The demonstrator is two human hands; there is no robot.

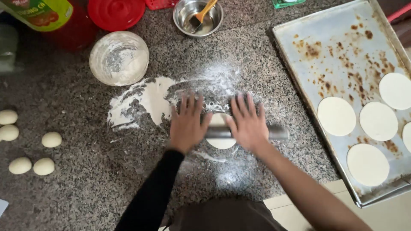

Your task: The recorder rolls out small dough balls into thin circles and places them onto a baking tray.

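My left hand (187, 122) and my right hand (248, 124) lie flat, fingers spread, on top of a metal rolling pin (278, 132) that runs left to right across the granite counter. Under the pin sits a small flat disc of white dough (220, 142), partly hidden by the pin and my palms. White flour (147, 100) is scattered on the counter just beyond and left of my hands.
A stained metal baking tray (338, 42) at the right holds several rolled dough discs (336, 116). Several dough balls (52, 139) lie at the left edge. At the back stand a floury glass bowl (119, 57), a steel bowl with a brush (198, 17) and a red lid (115, 13).
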